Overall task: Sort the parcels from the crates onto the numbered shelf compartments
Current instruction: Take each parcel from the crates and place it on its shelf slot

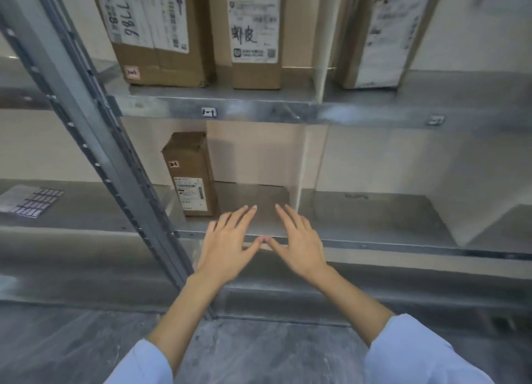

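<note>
Your left hand (227, 248) and right hand (299, 245) are released, fingers straight; the upright brown cardboard parcel (191, 173) bears a white label.

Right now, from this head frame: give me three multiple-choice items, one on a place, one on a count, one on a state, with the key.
1. Where does the parcel tagged 2-1 stand?
A. In a crate
B. On the lower shelf, just left of the left hand
C. On the floor

2. How many parcels stand on the upper shelf?
A. One
B. Five
C. Three

3. How are the left hand and the right hand?
A. Both open, fingers straight, holding nothing
B. Both gripping a parcel
C. One pinching a sticker sheet

Key:
1 B: it stands upright at the left end of that compartment.
2 C: two stand left of the divider, one right of it.
3 A: both are spread flat over the shelf's front edge, thumb tips meeting.
</note>
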`<action>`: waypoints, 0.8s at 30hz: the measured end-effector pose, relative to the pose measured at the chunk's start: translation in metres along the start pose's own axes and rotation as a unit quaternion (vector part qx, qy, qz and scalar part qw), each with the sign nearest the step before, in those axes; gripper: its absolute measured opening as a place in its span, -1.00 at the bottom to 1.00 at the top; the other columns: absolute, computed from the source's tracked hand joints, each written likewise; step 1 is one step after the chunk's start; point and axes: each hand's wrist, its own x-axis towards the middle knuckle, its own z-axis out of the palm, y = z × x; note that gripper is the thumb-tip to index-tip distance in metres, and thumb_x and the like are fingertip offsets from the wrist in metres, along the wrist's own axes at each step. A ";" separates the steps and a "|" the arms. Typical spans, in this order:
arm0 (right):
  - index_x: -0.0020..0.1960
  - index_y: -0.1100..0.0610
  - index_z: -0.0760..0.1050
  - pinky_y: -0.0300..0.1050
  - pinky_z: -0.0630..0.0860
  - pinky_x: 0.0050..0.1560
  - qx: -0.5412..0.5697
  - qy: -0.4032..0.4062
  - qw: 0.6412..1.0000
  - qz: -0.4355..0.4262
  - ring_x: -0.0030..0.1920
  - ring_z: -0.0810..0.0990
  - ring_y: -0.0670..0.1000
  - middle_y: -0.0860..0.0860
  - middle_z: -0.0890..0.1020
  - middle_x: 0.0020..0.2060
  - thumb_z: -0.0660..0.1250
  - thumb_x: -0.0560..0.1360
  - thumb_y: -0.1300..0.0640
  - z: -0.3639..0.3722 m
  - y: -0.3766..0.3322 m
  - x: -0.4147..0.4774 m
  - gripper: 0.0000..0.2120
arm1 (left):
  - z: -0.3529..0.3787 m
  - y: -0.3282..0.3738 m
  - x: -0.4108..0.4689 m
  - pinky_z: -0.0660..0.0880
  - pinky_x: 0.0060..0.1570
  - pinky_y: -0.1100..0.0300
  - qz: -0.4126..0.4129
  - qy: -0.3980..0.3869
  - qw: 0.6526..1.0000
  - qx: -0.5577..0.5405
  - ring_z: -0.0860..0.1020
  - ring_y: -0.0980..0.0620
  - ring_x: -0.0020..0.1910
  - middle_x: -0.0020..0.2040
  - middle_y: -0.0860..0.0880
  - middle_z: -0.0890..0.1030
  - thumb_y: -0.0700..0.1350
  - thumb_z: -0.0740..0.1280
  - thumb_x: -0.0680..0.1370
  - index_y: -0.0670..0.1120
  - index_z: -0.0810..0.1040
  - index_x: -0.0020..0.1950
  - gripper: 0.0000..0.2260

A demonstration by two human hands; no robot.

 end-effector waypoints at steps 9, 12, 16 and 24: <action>0.61 -0.08 0.01 0.00 0.30 0.42 -0.046 0.084 0.991 0.091 0.53 0.16 0.04 -0.06 0.13 0.59 0.17 0.57 -0.32 -0.144 0.129 -0.132 -0.27 | 0.004 0.202 -0.014 0.20 0.34 0.12 0.109 0.024 0.994 -0.010 0.23 0.04 0.48 0.58 0.10 0.18 0.26 0.09 0.61 0.11 0.06 0.60 -0.41; 0.62 -0.08 0.00 0.02 0.30 0.42 -0.072 0.107 0.984 0.126 0.53 0.17 0.05 -0.05 0.13 0.59 0.16 0.57 -0.32 -0.192 0.176 -0.182 -0.27 | 0.004 0.280 -0.014 0.19 0.34 0.11 0.143 0.039 0.989 -0.019 0.23 0.03 0.49 0.59 0.09 0.17 0.26 0.10 0.61 0.12 0.06 0.61 -0.40; 0.62 -0.08 -0.01 0.02 0.28 0.44 -0.091 0.135 0.968 0.189 0.54 0.15 0.07 -0.05 0.11 0.59 0.13 0.57 -0.33 -0.252 0.238 -0.250 -0.27 | 0.007 0.383 -0.011 0.16 0.36 0.09 0.199 0.044 0.978 -0.040 0.21 0.02 0.50 0.59 0.08 0.15 0.25 0.11 0.61 0.12 0.04 0.61 -0.40; 0.62 -0.08 -0.04 0.07 0.31 0.39 -0.130 0.201 0.914 0.329 0.54 0.15 0.07 -0.05 0.10 0.59 0.13 0.58 -0.31 -0.352 0.347 -0.381 -0.28 | 0.020 0.574 -0.003 0.20 0.38 0.03 0.330 0.023 0.941 -0.072 0.25 0.01 0.47 0.59 0.09 0.17 0.26 0.11 0.60 0.14 0.01 0.61 -0.38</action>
